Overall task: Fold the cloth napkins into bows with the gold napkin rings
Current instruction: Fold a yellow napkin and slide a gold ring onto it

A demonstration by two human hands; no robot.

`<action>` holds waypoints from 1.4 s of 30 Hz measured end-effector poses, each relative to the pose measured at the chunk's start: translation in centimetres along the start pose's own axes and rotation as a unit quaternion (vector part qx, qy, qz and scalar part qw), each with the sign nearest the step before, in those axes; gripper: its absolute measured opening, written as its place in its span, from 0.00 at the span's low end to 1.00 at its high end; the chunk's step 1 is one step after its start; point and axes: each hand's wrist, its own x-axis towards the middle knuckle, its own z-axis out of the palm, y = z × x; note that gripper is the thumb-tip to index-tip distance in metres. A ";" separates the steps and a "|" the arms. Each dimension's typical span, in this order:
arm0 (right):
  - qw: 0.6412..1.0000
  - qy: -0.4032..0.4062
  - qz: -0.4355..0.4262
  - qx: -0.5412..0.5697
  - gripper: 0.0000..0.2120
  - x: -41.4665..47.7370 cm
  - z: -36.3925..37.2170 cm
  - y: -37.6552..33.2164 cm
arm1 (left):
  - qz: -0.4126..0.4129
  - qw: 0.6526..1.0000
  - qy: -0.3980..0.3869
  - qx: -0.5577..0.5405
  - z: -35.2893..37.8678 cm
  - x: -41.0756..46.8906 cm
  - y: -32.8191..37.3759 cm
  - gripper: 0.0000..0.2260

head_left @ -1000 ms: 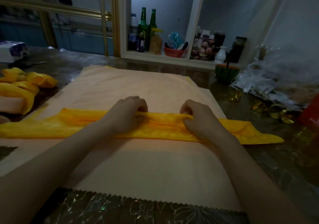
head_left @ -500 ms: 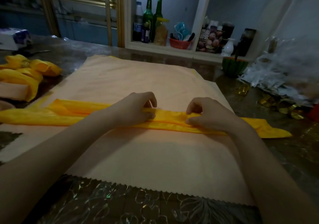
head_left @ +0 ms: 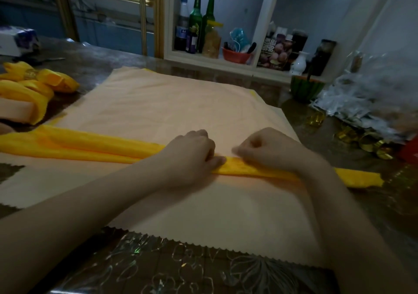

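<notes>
At the far left of the tabletop point(head_left: 108, 58) lie finished yellow bows point(head_left: 38, 85), so some napkins look done. The one in hand, a yellow napkin point(head_left: 90, 144), is folded into a long band. It lies across a peach cloth point(head_left: 181, 103), running from the left edge to a squared end at the right.

Near the band's middle, the left hand point(head_left: 192, 155) sits with its fingers curled and its thumb on the fold, apparently pinching the layers together. Just beside it, the right hand point(head_left: 271, 151) rests over the band with its fingers curled in. Motion blur hides whether they grip the cloth or only press it.

The step looks like narrowing and creasing the band at its centre, before any ring goes on.

Well to the right lie the gold napkin rings point(head_left: 362, 144), untouched, beside crumpled clear wrapping point(head_left: 362, 103). The next move probably calls for keeping the folds gathered with one hand. That would free the other to bring the ends in and fetch a ring without letting the slippery layers spring open.
</notes>
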 end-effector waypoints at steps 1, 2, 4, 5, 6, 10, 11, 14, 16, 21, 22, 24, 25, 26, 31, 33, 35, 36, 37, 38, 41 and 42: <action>0.998 0.070 -0.006 -0.002 0.13 0.4 1.0 -0.3 | 0.003 1.000 0.012 0.012 0.3 0.1 0.2 0.13; 0.994 0.103 -0.022 -0.009 0.12 0.9 2.3 -0.6 | 0.004 0.999 0.023 0.022 0.8 0.2 0.3 0.11; 0.992 0.103 -0.070 -0.015 0.12 1.4 4.5 -0.9 | 0.016 0.999 0.025 0.042 1.6 0.5 0.1 0.13; 0.992 0.088 -0.088 -0.019 0.12 1.9 5.4 -0.9 | 0.014 0.998 0.018 0.055 2.2 0.4 -0.3 0.18; 0.991 0.091 -0.093 -0.022 0.14 2.2 5.7 -0.7 | 0.017 0.998 0.015 0.062 2.6 0.3 -0.5 0.25; 0.992 0.097 -0.060 -0.059 0.23 2.5 5.3 0.3 | 0.023 0.999 0.017 0.044 2.8 0.5 -0.8 0.43; 0.993 0.081 -0.046 -0.072 0.25 2.4 5.2 0.7 | 0.017 0.999 0.014 0.035 2.9 0.6 -0.8 0.42; 0.994 0.061 -0.003 -0.086 0.26 1.2 3.9 3.2 | 0.026 0.999 0.012 0.015 2.6 0.5 -0.7 0.43; 0.992 0.070 0.043 -0.094 0.25 0.1 2.8 6.0 | 0.028 1.000 0.006 0.008 2.6 0.4 -0.8 0.44; 0.975 0.107 0.146 -0.132 0.21 -2.1 -0.2 11.4 | 0.054 0.998 0.031 0.017 2.5 0.3 -0.8 0.39; 0.971 0.149 0.145 -0.114 0.19 -2.5 -0.6 11.8 | 0.090 0.995 0.051 0.004 2.3 0.5 -0.7 0.34; 0.973 0.196 0.112 -0.057 0.14 -3.1 -0.7 11.0 | 0.162 0.983 0.084 -0.027 2.0 0.7 -0.4 0.23; 0.977 0.191 0.092 -0.024 0.13 -3.4 -0.6 10.2 | 0.178 0.981 0.075 -0.033 1.9 0.7 -0.1 0.19; 0.983 0.168 0.075 -0.002 0.14 -3.7 -0.4 9.4 | 0.181 0.981 0.059 -0.037 1.8 0.7 0.2 0.14; 0.995 0.061 0.056 -0.055 0.17 -4.8 -1.2 6.5 | 0.126 0.989 0.012 -0.082 1.5 0.9 0.9 0.11; 0.994 0.018 0.073 -0.074 0.14 -4.8 -2.3 5.6 | 0.076 0.988 -0.009 -0.133 0.7 0.7 1.1 0.11; 0.991 -0.052 0.095 -0.078 0.07 -4.8 -3.1 4.2 | 0.035 0.983 -0.049 -0.176 -0.1 0.4 1.4 0.13; 0.989 -0.092 0.105 -0.055 0.03 -4.9 -3.2 3.1 | 0.027 0.982 -0.075 -0.171 -0.6 0.2 1.5 0.14; 0.986 -0.129 0.102 -0.019 0.03 -5.2 -3.4 1.8 | 0.030 0.981 -0.092 -0.166 -0.6 0.4 1.4 0.16; 0.984 -0.152 0.086 0.035 0.05 -5.7 -3.3 0.4 | 0.024 0.980 -0.096 -0.173 -0.7 0.5 1.3 0.19; 0.978 -0.141 -0.002 0.153 0.06 -6.9 -0.9 -3.9 | 0.023 0.972 -0.111 -0.206 -0.9 0.5 1.1 0.31; 0.980 -0.145 -0.046 0.130 0.07 -7.2 0.3 -5.2 | 0.033 0.971 -0.115 -0.208 -0.8 0.3 1.0 0.30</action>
